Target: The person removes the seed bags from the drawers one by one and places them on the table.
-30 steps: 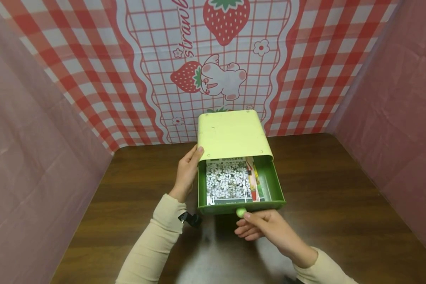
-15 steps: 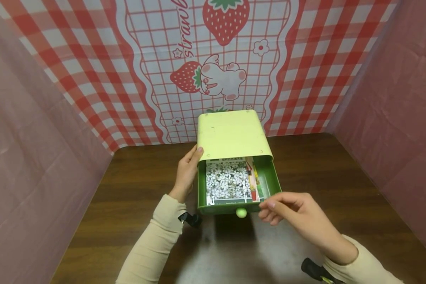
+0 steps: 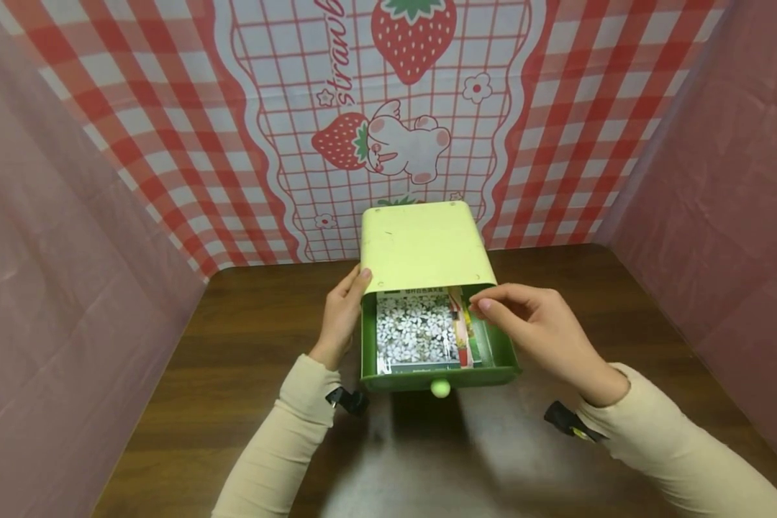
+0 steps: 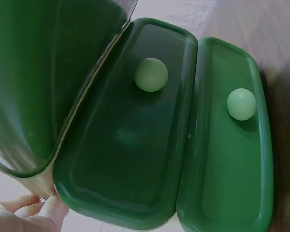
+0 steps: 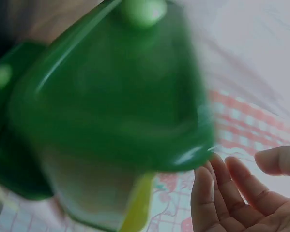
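Observation:
A small pale-yellow drawer cabinet stands on the table with its top green drawer pulled out. In that drawer lie a packet printed with white flowers and, partly under it, a red-and-yellow printed packet. My left hand rests against the cabinet's left side, thumb at the front edge. My right hand hovers over the drawer's right side, fingers loosely bent, nothing visible in them. Two lower drawer fronts with round knobs show in the left wrist view, both pushed in.
The dark wooden table extends on both sides of the cabinet. A red-and-white strawberry-print cloth hangs close behind it. Pink cloth walls border the table at left and right. The light-green knob juts from the drawer front.
My right hand has let go of the top drawer's knob, moved right, then up and forward over the drawer's right side. The left hand, cabinet and packets have stayed put.

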The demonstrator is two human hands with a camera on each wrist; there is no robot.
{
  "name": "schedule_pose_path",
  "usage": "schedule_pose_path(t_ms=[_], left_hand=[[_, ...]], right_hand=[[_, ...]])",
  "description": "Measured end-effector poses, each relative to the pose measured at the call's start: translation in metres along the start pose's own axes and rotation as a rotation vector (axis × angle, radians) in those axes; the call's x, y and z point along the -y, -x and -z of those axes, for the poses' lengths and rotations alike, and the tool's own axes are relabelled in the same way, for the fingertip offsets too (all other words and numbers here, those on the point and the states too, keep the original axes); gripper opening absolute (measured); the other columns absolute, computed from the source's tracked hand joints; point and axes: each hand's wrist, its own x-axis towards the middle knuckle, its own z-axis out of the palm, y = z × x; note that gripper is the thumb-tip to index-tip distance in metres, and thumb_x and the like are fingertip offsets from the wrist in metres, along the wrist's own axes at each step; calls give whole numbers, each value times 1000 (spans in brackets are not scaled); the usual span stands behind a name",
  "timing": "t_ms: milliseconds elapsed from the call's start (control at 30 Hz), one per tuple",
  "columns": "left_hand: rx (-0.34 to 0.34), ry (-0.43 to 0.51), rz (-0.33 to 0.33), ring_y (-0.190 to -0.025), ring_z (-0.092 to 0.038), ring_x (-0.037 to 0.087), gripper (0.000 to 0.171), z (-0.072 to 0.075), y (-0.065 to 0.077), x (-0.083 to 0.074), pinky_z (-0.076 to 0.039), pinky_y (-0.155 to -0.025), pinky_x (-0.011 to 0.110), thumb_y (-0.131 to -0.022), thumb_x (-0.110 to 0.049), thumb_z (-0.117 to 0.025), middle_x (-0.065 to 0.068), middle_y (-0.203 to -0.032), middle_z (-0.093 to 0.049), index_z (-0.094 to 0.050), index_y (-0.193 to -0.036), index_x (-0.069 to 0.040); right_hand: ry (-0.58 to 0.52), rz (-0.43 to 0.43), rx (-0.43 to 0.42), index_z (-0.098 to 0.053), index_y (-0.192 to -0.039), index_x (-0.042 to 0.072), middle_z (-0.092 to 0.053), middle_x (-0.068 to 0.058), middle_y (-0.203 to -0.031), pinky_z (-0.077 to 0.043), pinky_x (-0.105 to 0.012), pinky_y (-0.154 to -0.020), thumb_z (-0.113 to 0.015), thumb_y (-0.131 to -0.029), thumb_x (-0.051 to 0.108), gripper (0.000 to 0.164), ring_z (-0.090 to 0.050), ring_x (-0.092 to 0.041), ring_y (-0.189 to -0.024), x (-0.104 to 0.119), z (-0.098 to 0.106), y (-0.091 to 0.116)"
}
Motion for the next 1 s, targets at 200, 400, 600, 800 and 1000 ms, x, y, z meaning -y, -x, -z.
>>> schedule_pose_path(t_ms=[200,400,600,800,1000], left_hand=[[-3,1,0,-145,-34,25,60,0,1,0,-31,-119,45,-99,-40,-56,9,-155,-41,-43,-148,-8],[-3,4,-1,-145,-34,25,60,-1,1,0,-32,-119,45,-99,-41,-55,9,-154,-41,-43,-148,-8],[6,-3,8,-146,-33,23,61,0,1,0,-32,-119,45,-98,-43,-55,6,-155,-40,-42,-148,-10],[11,0,4,-146,-33,23,61,0,1,0,-32,-119,45,-99,-43,-55,6,-156,-40,-42,-148,-10],[7,-4,10,-146,-33,23,60,0,1,1,-32,-118,46,-99,-42,-55,5,-155,-40,-42,-149,-12]], right_hand=[[162,-18,95,-73,-112,12,-74,-5,-96,-33,-25,-48,-64,-96,29,25,-31,-6,-48,-11,-11,-18],[284,39,219,-72,-115,12,-74,-2,-94,-36,-27,-53,-63,-96,26,25,-35,-3,-48,-21,-24,-29],[422,89,313,-63,-130,12,-68,-2,-110,-45,-27,-60,-65,-95,33,42,-52,-6,-59,-26,-35,-36],[620,145,423,-48,-145,13,-59,-9,-116,-47,-27,-64,-68,-88,50,70,-51,-6,-68,-27,-42,-40],[741,154,480,-44,-148,17,-59,-5,-96,-51,-38,-70,-67,-81,64,85,-54,-16,-79,-27,-42,-43]])
